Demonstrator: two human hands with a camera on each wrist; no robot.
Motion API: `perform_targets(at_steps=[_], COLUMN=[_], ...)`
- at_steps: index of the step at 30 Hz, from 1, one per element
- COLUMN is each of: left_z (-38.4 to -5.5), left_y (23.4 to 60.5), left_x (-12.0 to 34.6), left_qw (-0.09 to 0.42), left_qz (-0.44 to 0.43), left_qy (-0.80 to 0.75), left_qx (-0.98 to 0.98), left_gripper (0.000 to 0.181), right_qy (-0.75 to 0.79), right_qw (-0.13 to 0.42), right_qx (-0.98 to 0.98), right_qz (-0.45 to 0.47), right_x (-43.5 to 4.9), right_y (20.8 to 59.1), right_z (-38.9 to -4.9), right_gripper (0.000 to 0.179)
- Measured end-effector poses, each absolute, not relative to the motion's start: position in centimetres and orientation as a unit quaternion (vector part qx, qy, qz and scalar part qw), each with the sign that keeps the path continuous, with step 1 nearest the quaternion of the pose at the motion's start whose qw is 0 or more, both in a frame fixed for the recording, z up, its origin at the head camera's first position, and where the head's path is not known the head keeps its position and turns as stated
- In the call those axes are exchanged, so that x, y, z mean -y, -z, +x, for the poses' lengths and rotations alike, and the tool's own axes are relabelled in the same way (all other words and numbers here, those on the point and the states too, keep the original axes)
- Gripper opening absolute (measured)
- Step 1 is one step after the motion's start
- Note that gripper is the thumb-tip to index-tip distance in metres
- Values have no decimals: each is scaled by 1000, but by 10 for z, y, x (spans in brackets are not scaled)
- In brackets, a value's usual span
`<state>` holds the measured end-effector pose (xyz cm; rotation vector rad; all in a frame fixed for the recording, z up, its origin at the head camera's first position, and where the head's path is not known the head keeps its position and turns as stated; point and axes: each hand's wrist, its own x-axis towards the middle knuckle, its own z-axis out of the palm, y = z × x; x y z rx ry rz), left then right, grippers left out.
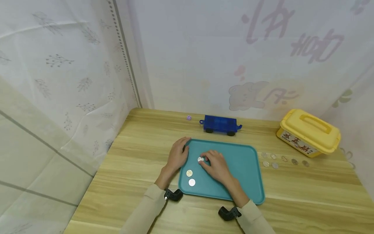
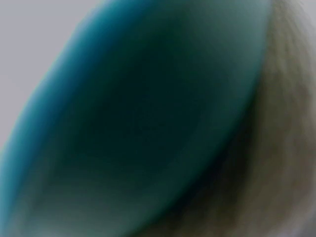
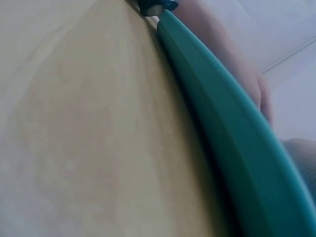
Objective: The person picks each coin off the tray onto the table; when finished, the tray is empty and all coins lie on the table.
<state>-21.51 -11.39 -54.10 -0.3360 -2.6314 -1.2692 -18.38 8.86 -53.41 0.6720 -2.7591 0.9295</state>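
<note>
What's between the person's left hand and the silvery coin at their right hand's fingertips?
Just a bare strip of the teal tray; the head view shows it between the left hand and the coin.

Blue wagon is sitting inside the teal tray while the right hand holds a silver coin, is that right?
Not quite: the blue wagon stands on the wooden table, beyond the teal tray, as the head view shows. The right hand does hold a silver coin.

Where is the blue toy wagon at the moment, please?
In the head view, the blue wagon stands just right of centre, beyond the teal tray and right of the purple piece.
</note>
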Motion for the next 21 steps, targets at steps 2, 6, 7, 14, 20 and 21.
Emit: perform_targets(at_steps=[2, 6, 7, 14, 20, 21], left_z=[-216, -216, -216, -216, -216, -217], left_y=[541, 540, 540, 543, 543, 542], left_x=[114, 115, 115, 115, 114, 114], left_qw=[97, 93, 95, 95, 92, 94], left_qz=[-110, -105, -106, -113, -112, -112], left_qy=[428, 428, 428, 430, 426, 426], left_qx=[892, 893, 893, 891, 893, 893], left_gripper=[39, 39, 39, 38, 39, 39], right_qy=[-320, -331, -333, -323, -327, -329], right_qw=[68, 74, 78, 105, 91, 90], right_qx=[919, 913, 910, 897, 896, 895], right_qz=[222, 227, 233, 284, 287, 288], right_x=[-89, -90, -90, -92, -93, -93], right_y=[534, 536, 536, 540, 538, 538], right_z=[-185, -185, -185, -182, -181, -182], right_gripper=[19, 16, 15, 23, 30, 29])
